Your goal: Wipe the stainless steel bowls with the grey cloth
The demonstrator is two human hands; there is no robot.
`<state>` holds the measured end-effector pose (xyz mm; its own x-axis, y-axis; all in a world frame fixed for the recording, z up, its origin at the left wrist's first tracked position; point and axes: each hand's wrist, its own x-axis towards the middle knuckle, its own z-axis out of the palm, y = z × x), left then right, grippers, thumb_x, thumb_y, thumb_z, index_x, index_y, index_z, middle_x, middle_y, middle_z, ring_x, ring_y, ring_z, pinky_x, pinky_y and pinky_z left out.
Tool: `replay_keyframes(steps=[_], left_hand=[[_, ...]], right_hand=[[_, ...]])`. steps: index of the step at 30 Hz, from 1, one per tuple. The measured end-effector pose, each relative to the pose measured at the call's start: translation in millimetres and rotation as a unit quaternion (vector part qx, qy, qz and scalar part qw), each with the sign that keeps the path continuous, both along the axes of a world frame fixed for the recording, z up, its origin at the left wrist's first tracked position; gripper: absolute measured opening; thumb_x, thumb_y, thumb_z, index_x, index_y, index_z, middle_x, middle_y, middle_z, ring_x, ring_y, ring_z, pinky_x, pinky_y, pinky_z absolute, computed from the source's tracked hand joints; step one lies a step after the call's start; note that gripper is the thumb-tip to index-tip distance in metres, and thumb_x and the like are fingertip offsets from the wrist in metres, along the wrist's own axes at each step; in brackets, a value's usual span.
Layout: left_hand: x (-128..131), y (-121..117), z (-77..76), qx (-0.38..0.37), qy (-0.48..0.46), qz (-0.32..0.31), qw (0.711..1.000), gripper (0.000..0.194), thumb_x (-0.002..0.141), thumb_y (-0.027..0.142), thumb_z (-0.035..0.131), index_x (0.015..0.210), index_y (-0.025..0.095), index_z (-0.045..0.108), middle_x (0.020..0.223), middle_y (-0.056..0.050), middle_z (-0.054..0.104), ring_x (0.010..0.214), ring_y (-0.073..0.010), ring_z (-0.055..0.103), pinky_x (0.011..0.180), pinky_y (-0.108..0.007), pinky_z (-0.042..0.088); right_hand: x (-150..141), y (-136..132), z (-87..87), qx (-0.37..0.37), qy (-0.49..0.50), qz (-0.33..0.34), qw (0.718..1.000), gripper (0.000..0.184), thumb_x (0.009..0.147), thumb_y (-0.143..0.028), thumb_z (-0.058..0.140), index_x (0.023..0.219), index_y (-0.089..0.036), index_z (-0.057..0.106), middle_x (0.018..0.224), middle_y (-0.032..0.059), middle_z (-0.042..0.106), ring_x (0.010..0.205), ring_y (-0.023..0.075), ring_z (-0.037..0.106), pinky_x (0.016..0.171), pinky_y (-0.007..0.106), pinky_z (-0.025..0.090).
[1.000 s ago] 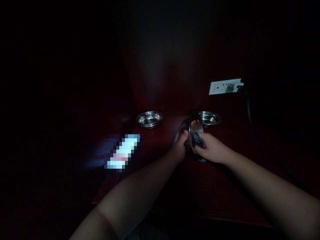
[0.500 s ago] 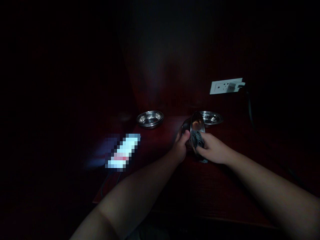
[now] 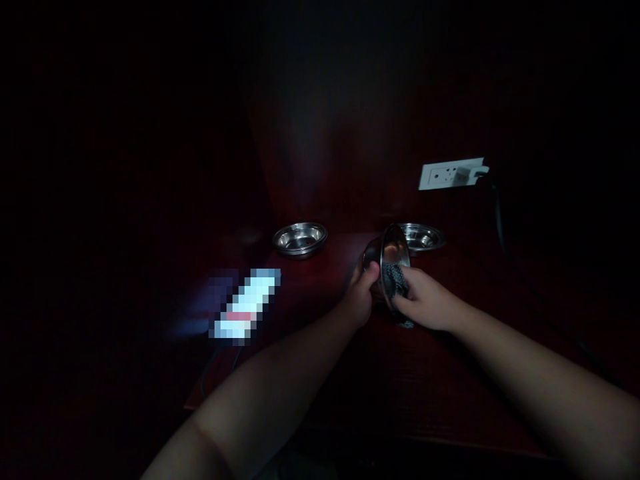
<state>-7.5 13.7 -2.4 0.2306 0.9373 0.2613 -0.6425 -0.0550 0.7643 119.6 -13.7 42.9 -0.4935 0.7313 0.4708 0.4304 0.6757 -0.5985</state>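
Observation:
A shiny metal bowl (image 3: 395, 245) is tilted on its side above the dark red table (image 3: 310, 293), its hollow facing right. My left hand (image 3: 363, 293) grips it from the left, thumb near the rim and the other fingers hidden behind. Bunched in my right hand (image 3: 425, 300) is a dark patterned cloth (image 3: 396, 279), pressed against the inside of the bowl. The cloth's lower end hangs below the rim. Most of my right fingertips are hidden in the bowl and cloth.
Stacked metal bowls (image 3: 300, 240) stand at the back left, and a metal dish (image 3: 423, 237) sits behind the held bowl. A lit, blurred-out screen (image 3: 247, 303) with a cable lies at the left. A white wall socket (image 3: 450, 173) holds a plug with a hanging cord (image 3: 498, 217).
Almost nothing differs. Both hands keep their hold, and the bowl and cloth have shifted only very slightly.

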Motion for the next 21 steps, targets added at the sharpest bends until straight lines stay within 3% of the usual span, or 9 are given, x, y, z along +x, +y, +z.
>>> replay_keyframes(steps=[5,9,13,17,21], left_hand=[[0.2,-3.9,5.3,-0.014,0.002,-0.03,0.999,0.064,0.069,0.059,0.066,0.117,0.018,0.059,0.112,-0.011,0.067,0.108,-0.0296,0.061,0.096,-0.044,0.043],[0.3,-5.6,7.5,-0.009,-0.003,-0.046,0.999,0.062,0.071,0.059,0.065,0.116,0.017,0.06,0.119,-0.012,0.065,0.118,-0.0309,0.056,0.101,-0.044,0.041],[-0.4,-5.3,7.5,-0.027,0.001,-0.049,0.998,0.063,0.068,0.06,0.066,0.113,0.016,0.062,0.115,-0.012,0.067,0.115,-0.0299,0.058,0.1,-0.042,0.042],[-1.8,-6.2,8.4,-0.056,0.019,-0.05,0.997,0.068,0.065,0.064,0.067,0.113,0.016,0.061,0.106,-0.011,0.07,0.103,-0.0289,0.063,0.092,-0.042,0.047],[-2.5,-7.4,9.4,-0.057,0.018,-0.069,0.996,0.07,0.064,0.064,0.067,0.117,0.018,0.058,0.109,-0.01,0.069,0.107,-0.028,0.062,0.095,-0.042,0.046]], right_hand=[[-1.8,-2.8,-0.7,0.028,0.031,0.03,0.999,0.008,0.072,-0.012,0.047,0.075,-0.018,0.052,0.073,0.0023,0.06,0.062,0.0138,0.053,0.062,0.028,0.046],[-2.4,-4.8,-3.8,0.053,0.052,0.022,0.997,0.009,0.071,-0.01,0.049,0.072,-0.018,0.052,0.071,0.0017,0.058,0.062,0.0145,0.053,0.062,0.029,0.046],[-4.9,-6.0,-3.8,0.088,0.073,0.011,0.993,0.012,0.07,-0.007,0.049,0.071,-0.019,0.052,0.076,0.0027,0.058,0.068,0.0159,0.055,0.066,0.03,0.047],[-6.7,-6.3,1.4,0.138,0.083,-0.023,0.987,0.013,0.071,-0.007,0.05,0.07,-0.019,0.053,0.077,0.0038,0.057,0.074,0.0187,0.055,0.068,0.032,0.047],[-2.7,-1.0,2.2,0.181,0.102,-0.116,0.971,0.013,0.072,-0.007,0.051,0.069,-0.02,0.053,0.072,0.0027,0.057,0.074,0.0202,0.056,0.071,0.035,0.047]])
